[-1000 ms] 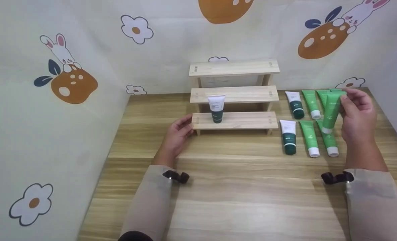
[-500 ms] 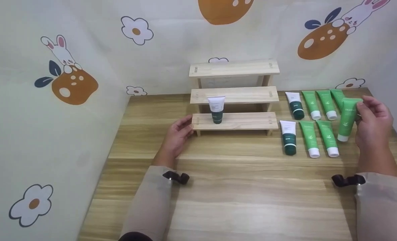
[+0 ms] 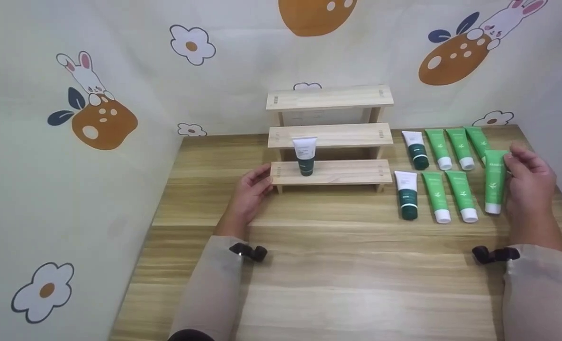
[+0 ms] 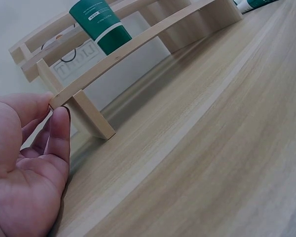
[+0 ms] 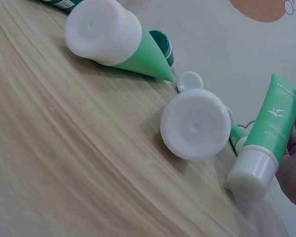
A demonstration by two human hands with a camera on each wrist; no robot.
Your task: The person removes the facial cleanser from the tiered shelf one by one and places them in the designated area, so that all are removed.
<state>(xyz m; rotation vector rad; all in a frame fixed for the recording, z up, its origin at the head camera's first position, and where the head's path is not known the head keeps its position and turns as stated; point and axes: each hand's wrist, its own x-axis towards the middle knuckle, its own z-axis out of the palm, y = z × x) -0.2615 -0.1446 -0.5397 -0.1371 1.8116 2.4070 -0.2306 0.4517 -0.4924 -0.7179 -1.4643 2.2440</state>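
Note:
At the right of the head view, my right hand (image 3: 530,182) pinches a green squeeze tube (image 3: 495,182) by its flat upper end, white cap down. In the right wrist view the same tube (image 5: 276,118) slants with its cap close to the table. My left hand (image 3: 247,199) pinches the left end of the bottom step of a three-tier wooden display stand (image 3: 347,171). Thumb on top and fingertips beneath show in the left wrist view at the step's corner (image 4: 64,98). A white and dark green tube (image 3: 304,156) stands cap down on that step.
Right of the stand, two rows of tubes lie on the wood-grain table (image 3: 333,265). Each row begins with a white and dark green tube (image 3: 407,195), followed by green ones, such as this green tube (image 3: 462,195). Behind rises a patterned wall (image 3: 238,85).
My right hand has carried the green tube rightward and lowered it, from above the other green tubes to the right end of the front row. The left hand stays at the stand.

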